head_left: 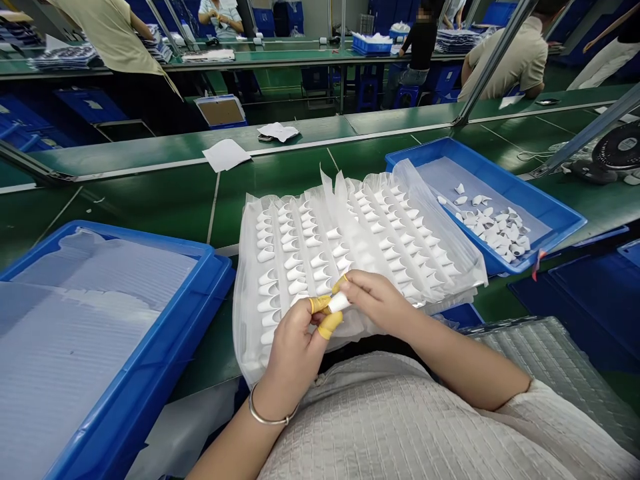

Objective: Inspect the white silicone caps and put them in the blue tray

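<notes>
A small white curved plastic piece (339, 302) is held between my two hands, above the near edge of a lined tray. My left hand (296, 340), with yellow finger cots on thumb and forefinger, pinches it from the left. From the other side my right hand (376, 299) closes its fingertips on the same piece; a yellow cot shows on one finger. Beneath them, the translucent tray liner (246, 293) carries rows of similar white pieces (294, 274). Part of these rows lies under a folded translucent sheet (353, 230).
On the right, a blue bin (563, 230) contains loose white pieces (500, 233). Stacked blue trays (197, 267) with translucent sheets stand at left. A black fan (617, 147) and slanted metal posts (500, 60) border the green bench (170, 200). Other people work beyond.
</notes>
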Demonstrator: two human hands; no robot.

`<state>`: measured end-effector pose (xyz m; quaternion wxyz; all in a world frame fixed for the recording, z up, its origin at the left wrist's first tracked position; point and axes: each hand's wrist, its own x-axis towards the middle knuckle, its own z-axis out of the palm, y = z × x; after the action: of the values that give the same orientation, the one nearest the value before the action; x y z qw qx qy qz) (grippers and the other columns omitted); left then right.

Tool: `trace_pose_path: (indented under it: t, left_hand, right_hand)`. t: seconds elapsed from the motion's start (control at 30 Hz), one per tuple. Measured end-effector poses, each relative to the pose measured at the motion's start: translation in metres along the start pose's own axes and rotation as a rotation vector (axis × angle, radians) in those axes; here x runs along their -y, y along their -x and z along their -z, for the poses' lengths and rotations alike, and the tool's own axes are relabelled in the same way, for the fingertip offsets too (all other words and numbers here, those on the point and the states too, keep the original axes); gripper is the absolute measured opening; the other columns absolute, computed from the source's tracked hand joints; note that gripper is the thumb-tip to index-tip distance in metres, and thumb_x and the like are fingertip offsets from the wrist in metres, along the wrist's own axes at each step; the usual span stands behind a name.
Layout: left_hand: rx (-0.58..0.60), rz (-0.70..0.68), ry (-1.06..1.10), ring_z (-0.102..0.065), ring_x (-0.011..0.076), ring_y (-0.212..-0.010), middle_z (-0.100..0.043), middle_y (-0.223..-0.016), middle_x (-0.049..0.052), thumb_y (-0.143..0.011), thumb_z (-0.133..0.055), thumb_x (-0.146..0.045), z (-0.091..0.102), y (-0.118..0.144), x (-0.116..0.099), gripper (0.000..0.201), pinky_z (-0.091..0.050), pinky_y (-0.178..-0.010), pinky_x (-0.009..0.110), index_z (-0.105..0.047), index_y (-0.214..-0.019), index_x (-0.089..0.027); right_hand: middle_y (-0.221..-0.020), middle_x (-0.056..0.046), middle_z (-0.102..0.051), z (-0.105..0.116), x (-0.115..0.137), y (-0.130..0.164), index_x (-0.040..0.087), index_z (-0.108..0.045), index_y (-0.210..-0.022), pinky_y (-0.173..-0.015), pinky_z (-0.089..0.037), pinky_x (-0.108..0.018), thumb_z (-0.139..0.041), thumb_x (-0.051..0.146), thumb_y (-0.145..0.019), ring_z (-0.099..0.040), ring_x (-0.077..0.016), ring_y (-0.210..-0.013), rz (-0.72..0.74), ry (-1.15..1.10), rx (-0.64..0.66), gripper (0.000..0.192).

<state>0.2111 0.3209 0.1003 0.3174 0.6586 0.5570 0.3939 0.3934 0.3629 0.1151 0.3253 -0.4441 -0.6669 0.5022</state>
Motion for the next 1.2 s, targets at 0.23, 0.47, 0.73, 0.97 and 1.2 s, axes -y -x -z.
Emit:
trace_pose_path:
  t: [0.23, 0.47, 0.73, 0.97, 1.2]
  left_hand:
    - [0.012, 0.063, 0.051, -0.062, 0.0148, -0.068, -0.066, -0.076, -0.002, -0.088, -0.065, -0.036, 0.001, 0.002, 0.002, 0.016, -0.048, -0.063, 0.026, -0.062, -0.092, -0.021]
    - [-0.002, 0.155, 0.154, -0.061, 0.0139, -0.071, -0.064, -0.078, -0.002, -0.084, -0.069, -0.035, -0.001, 0.001, 0.005, 0.021, -0.049, -0.068, 0.027, -0.059, -0.095, -0.02]
    - [0.165, 0.312, 0.443, -0.06, 0.0129, -0.065, -0.062, -0.071, -0.002, -0.08, -0.07, -0.035, 0.0, -0.002, 0.0, 0.024, -0.049, -0.063, 0.026, -0.052, -0.086, -0.019]
    - [0.16, 0.258, 0.436, -0.06, 0.0127, -0.068, -0.064, -0.081, -0.001, -0.083, -0.068, -0.032, -0.002, -0.001, 0.0, 0.031, -0.051, -0.068, 0.028, -0.055, -0.109, -0.02]
    - [0.244, 0.18, 0.214, -0.059, 0.0148, -0.073, -0.064, -0.085, 0.001, -0.088, -0.061, -0.03, 0.0, -0.001, 0.007, 0.038, -0.049, -0.07, 0.029, -0.057, -0.126, -0.024]
  right_hand:
    - [-0.077, -0.002, -0.063, 0.007, -0.007, -0.005, 0.017, -0.061, -0.077, -0.073, -0.044, -0.029, -0.048, 0.044, -0.099, -0.056, -0.0151, -0.075, -0.049, -0.166, -0.062, 0.037]
    - [-0.065, 0.003, -0.052, 0.005, 0.001, 0.009, 0.018, -0.063, -0.084, -0.054, -0.036, -0.024, -0.064, 0.039, -0.088, -0.046, -0.0114, -0.058, -0.143, -0.176, 0.048, 0.022]
    - [-0.068, 0.002, -0.058, 0.009, 0.008, 0.004, 0.016, -0.063, -0.083, -0.064, -0.043, -0.026, -0.062, 0.025, -0.081, -0.054, -0.0124, -0.065, -0.143, -0.307, 0.113, 0.008]
    - [-0.067, 0.004, -0.053, 0.008, 0.008, 0.005, 0.016, -0.059, -0.08, -0.06, -0.039, -0.024, -0.063, 0.028, -0.081, -0.048, -0.0106, -0.062, -0.137, -0.282, 0.114, 0.012]
    - [-0.064, 0.005, -0.049, 0.009, 0.009, 0.004, 0.017, -0.058, -0.077, -0.056, -0.035, -0.023, -0.059, 0.021, -0.076, -0.044, -0.01, -0.059, -0.153, -0.21, 0.124, 0.005]
